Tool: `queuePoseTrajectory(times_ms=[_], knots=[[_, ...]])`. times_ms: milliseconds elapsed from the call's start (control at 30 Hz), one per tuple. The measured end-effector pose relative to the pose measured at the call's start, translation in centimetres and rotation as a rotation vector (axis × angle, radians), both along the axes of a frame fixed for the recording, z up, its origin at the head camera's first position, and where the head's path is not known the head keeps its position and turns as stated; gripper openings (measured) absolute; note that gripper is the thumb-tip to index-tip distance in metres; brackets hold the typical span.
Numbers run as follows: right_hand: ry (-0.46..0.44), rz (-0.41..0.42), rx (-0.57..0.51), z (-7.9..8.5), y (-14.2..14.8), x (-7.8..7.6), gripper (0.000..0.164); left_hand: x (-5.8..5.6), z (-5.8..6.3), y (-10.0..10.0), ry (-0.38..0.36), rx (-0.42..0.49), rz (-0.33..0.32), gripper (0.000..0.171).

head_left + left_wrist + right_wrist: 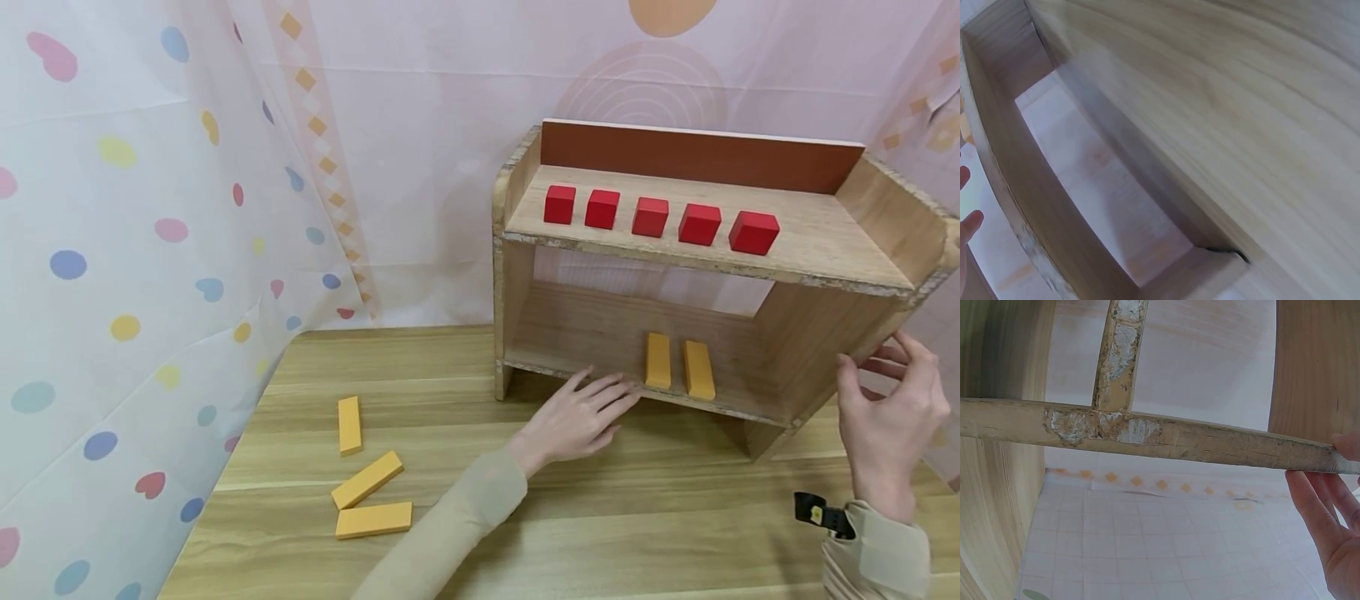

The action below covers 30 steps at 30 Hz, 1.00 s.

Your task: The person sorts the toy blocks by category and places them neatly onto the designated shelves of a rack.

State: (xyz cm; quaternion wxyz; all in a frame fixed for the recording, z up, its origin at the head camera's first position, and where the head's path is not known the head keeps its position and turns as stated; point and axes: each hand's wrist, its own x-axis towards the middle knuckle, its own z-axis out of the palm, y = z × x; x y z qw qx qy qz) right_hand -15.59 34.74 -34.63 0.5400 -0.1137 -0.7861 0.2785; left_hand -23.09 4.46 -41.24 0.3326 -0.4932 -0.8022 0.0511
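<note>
A two-level wooden shelf [840, 237] stands at an angle on the table. My left hand [573, 421] reaches to the front edge of its lower board, fingers spread and relaxed, with nothing in them. Whether the fingertips touch that edge I cannot tell. On the right, my right hand [892, 408] grips the shelf's side panel; in the right wrist view the thumb and fingers lie on opposite sides of the panel edge [1222, 449]. Two yellow blocks [657, 361] lie on the lower board. Several red cubes [650, 217] form a row on the top board.
Three more yellow blocks [372, 519] lie on the wooden table [277, 475] left of the left forearm. Patterned cloth [420, 183] hangs behind and to the sides. A black strap [823, 514] shows at the right wrist.
</note>
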Motion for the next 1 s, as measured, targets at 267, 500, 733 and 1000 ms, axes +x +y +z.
queuePoseTrajectory(times_ms=[267,500,733,1000], knots=[[-0.008,-0.016,-0.007,0.0,0.0,-0.1,0.042,-0.1,0.1,-3.8,-0.043,-0.006,0.051,0.044],[0.017,0.033,0.002,0.3,-0.2,0.3,0.045,0.1,0.4,-6.7,-0.099,0.035,0.064,0.045],[0.011,0.0,-0.013,0.2,-0.3,0.2,0.045,0.6,0.3,-9.5,-0.208,0.106,0.072,0.047],[-0.001,-0.04,-0.036,0.2,-0.3,-0.1,0.043,1.5,-0.1,-12.6,-0.283,0.223,0.109,0.044]])
